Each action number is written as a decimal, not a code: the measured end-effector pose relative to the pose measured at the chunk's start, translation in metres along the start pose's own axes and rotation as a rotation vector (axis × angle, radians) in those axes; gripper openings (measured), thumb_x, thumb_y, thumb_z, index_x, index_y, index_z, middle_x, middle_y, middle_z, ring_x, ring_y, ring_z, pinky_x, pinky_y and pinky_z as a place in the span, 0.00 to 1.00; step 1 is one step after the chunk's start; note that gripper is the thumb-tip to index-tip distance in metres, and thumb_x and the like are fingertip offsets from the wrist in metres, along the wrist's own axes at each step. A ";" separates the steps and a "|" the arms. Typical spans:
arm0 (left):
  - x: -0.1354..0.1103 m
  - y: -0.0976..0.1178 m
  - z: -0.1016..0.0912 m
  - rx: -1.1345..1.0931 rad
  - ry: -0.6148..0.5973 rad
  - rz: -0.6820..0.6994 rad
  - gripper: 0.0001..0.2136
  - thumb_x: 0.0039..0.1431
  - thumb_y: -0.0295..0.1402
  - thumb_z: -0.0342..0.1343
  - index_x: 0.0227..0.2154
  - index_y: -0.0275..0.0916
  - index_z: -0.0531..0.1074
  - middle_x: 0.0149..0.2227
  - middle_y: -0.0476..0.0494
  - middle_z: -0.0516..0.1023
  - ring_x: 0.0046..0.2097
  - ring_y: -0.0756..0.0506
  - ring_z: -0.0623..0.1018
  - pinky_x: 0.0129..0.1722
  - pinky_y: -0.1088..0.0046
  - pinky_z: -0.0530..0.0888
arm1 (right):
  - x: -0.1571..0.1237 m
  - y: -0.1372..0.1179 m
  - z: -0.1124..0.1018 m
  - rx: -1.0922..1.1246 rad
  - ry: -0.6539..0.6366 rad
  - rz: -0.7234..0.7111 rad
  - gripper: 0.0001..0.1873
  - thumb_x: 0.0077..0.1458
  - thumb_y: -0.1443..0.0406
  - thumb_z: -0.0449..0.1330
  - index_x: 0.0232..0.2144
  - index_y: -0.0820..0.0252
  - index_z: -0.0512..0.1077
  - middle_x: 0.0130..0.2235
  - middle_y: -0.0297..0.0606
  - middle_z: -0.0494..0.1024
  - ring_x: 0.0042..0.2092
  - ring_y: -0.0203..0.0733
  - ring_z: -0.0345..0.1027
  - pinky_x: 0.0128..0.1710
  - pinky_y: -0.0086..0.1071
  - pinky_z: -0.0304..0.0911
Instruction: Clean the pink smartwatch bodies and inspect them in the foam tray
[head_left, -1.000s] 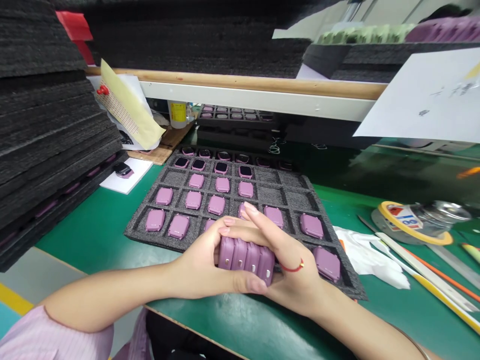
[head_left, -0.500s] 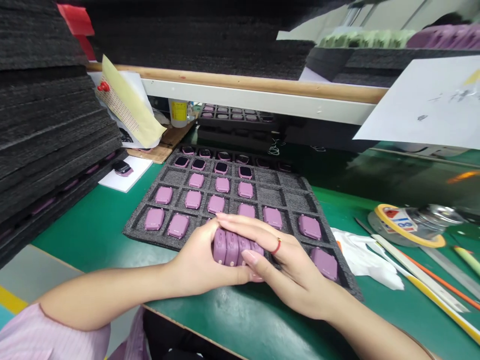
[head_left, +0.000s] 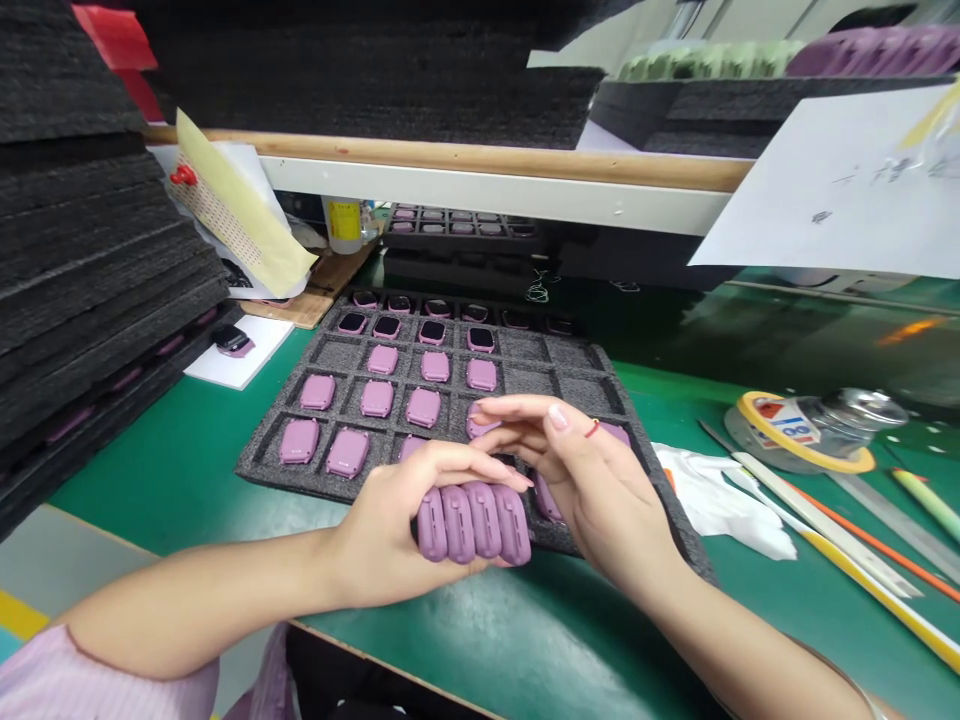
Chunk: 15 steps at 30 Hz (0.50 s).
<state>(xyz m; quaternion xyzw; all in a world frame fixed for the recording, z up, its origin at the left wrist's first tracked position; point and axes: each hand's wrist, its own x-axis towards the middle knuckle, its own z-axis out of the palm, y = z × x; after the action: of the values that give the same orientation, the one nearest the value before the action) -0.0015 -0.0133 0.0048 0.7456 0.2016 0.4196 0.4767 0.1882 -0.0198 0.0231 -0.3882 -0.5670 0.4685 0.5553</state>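
Has one shelf (head_left: 480, 187) across the far side, one bottle (head_left: 346, 224) far left, one jar (head_left: 816, 428) and one cloth (head_left: 709, 500) right of the tray (head_left: 531, 382), itself partly hidden by the right hand (head_left: 604, 485). Holds four cases (head_left: 471, 522) in a row by the tray's near edge, with left hand (head_left: 384, 520) curled around them and right fingers half open just beside, apparently empty.

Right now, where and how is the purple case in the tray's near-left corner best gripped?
Probably by its left and right edges, coming from above: the purple case lies flat in its pocket of the foam tray, with gaps visible at its sides, while the pocket walls would hinder a low sideways approach.
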 end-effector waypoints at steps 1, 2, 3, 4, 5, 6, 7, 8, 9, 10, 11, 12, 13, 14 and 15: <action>0.000 -0.001 -0.001 0.016 -0.002 0.021 0.26 0.52 0.26 0.69 0.53 0.44 0.67 0.52 0.41 0.81 0.54 0.40 0.81 0.56 0.63 0.76 | 0.000 0.000 0.000 0.003 -0.020 0.013 0.19 0.68 0.51 0.53 0.45 0.53 0.77 0.46 0.40 0.83 0.42 0.41 0.80 0.46 0.35 0.77; -0.001 -0.002 -0.001 0.022 -0.004 0.042 0.26 0.53 0.26 0.68 0.53 0.44 0.67 0.52 0.41 0.81 0.54 0.40 0.81 0.57 0.62 0.76 | 0.000 0.000 0.000 0.006 -0.041 0.029 0.19 0.68 0.50 0.52 0.46 0.53 0.77 0.46 0.40 0.83 0.43 0.41 0.80 0.47 0.35 0.77; -0.001 -0.003 -0.001 0.025 -0.005 0.059 0.26 0.53 0.26 0.68 0.54 0.44 0.67 0.52 0.41 0.81 0.55 0.40 0.80 0.57 0.61 0.76 | 0.000 0.001 -0.001 0.008 -0.063 0.046 0.20 0.68 0.49 0.52 0.47 0.53 0.76 0.46 0.40 0.83 0.44 0.41 0.79 0.47 0.35 0.76; -0.001 -0.003 -0.002 0.028 -0.005 0.072 0.26 0.53 0.25 0.68 0.54 0.45 0.67 0.52 0.41 0.81 0.55 0.40 0.80 0.58 0.61 0.76 | 0.000 0.001 -0.001 0.009 -0.088 0.068 0.21 0.67 0.48 0.52 0.48 0.53 0.76 0.47 0.40 0.82 0.45 0.41 0.80 0.48 0.35 0.76; 0.000 -0.003 -0.002 0.033 -0.006 0.081 0.26 0.53 0.25 0.67 0.54 0.45 0.67 0.52 0.41 0.81 0.55 0.40 0.80 0.58 0.60 0.76 | -0.001 0.001 -0.002 0.009 -0.112 0.089 0.22 0.67 0.47 0.52 0.49 0.53 0.75 0.47 0.40 0.82 0.45 0.41 0.80 0.48 0.35 0.76; 0.000 -0.003 -0.002 0.037 -0.006 0.088 0.26 0.54 0.25 0.67 0.54 0.44 0.67 0.52 0.41 0.81 0.56 0.40 0.80 0.58 0.60 0.76 | -0.001 0.001 -0.002 0.008 -0.135 0.111 0.24 0.67 0.46 0.51 0.50 0.53 0.74 0.48 0.41 0.82 0.46 0.42 0.80 0.48 0.36 0.77; 0.000 -0.003 -0.002 0.039 -0.005 0.088 0.25 0.54 0.25 0.67 0.54 0.44 0.67 0.52 0.41 0.80 0.56 0.40 0.80 0.58 0.60 0.75 | -0.002 0.002 -0.003 0.004 -0.158 0.133 0.25 0.66 0.45 0.51 0.51 0.52 0.74 0.48 0.41 0.82 0.47 0.43 0.80 0.48 0.37 0.77; 0.001 -0.002 -0.002 0.039 -0.004 0.085 0.25 0.54 0.25 0.66 0.54 0.44 0.67 0.53 0.41 0.80 0.56 0.40 0.80 0.58 0.60 0.75 | -0.002 0.002 -0.004 0.000 -0.184 0.155 0.26 0.66 0.44 0.50 0.52 0.52 0.73 0.48 0.42 0.82 0.48 0.45 0.80 0.49 0.38 0.77; 0.001 -0.002 -0.002 0.035 -0.001 0.082 0.25 0.54 0.26 0.66 0.53 0.43 0.67 0.53 0.40 0.80 0.56 0.40 0.80 0.58 0.60 0.76 | -0.003 0.002 -0.004 -0.002 -0.212 0.180 0.27 0.66 0.43 0.49 0.53 0.52 0.72 0.47 0.42 0.83 0.48 0.46 0.80 0.49 0.40 0.77; 0.001 -0.002 -0.001 0.031 0.003 0.076 0.24 0.54 0.26 0.66 0.53 0.43 0.67 0.53 0.40 0.80 0.55 0.40 0.80 0.58 0.61 0.76 | -0.003 0.003 -0.005 0.005 -0.240 0.206 0.28 0.65 0.42 0.49 0.54 0.51 0.72 0.47 0.42 0.83 0.49 0.47 0.80 0.49 0.41 0.77; 0.002 -0.001 -0.001 0.029 0.008 0.067 0.24 0.54 0.26 0.67 0.53 0.43 0.67 0.52 0.40 0.81 0.55 0.41 0.81 0.57 0.63 0.76 | -0.004 0.003 -0.005 0.020 -0.266 0.233 0.29 0.65 0.42 0.49 0.55 0.51 0.71 0.46 0.42 0.83 0.50 0.47 0.80 0.50 0.42 0.77; 0.002 -0.001 -0.001 0.032 0.013 0.055 0.24 0.53 0.27 0.67 0.52 0.42 0.68 0.52 0.40 0.81 0.54 0.41 0.81 0.56 0.64 0.77 | -0.005 0.004 -0.005 0.043 -0.292 0.260 0.29 0.65 0.42 0.49 0.55 0.51 0.71 0.47 0.42 0.83 0.51 0.49 0.79 0.50 0.44 0.77; 0.002 -0.001 -0.001 0.039 0.018 0.043 0.23 0.53 0.28 0.67 0.51 0.42 0.68 0.51 0.40 0.81 0.53 0.41 0.82 0.55 0.64 0.77 | -0.006 0.005 -0.004 0.069 -0.314 0.286 0.29 0.65 0.42 0.49 0.56 0.51 0.70 0.48 0.42 0.83 0.53 0.50 0.78 0.50 0.45 0.76; 0.003 -0.001 -0.001 0.047 0.022 0.035 0.23 0.53 0.28 0.67 0.51 0.42 0.68 0.51 0.40 0.81 0.52 0.41 0.82 0.53 0.65 0.78 | -0.006 0.006 -0.004 0.092 -0.332 0.307 0.30 0.65 0.42 0.48 0.57 0.51 0.70 0.49 0.43 0.83 0.55 0.51 0.76 0.51 0.46 0.76; 0.003 0.000 -0.001 0.058 0.025 0.030 0.23 0.53 0.28 0.67 0.51 0.42 0.68 0.51 0.41 0.81 0.51 0.41 0.83 0.52 0.66 0.78 | -0.007 0.007 -0.003 0.113 -0.343 0.320 0.30 0.65 0.42 0.49 0.58 0.51 0.69 0.51 0.43 0.82 0.58 0.52 0.74 0.51 0.47 0.76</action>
<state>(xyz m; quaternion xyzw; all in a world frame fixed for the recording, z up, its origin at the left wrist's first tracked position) -0.0004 -0.0104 0.0060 0.7568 0.2084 0.4300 0.4460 0.1913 -0.0248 0.0145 -0.3561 -0.5573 0.6404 0.3905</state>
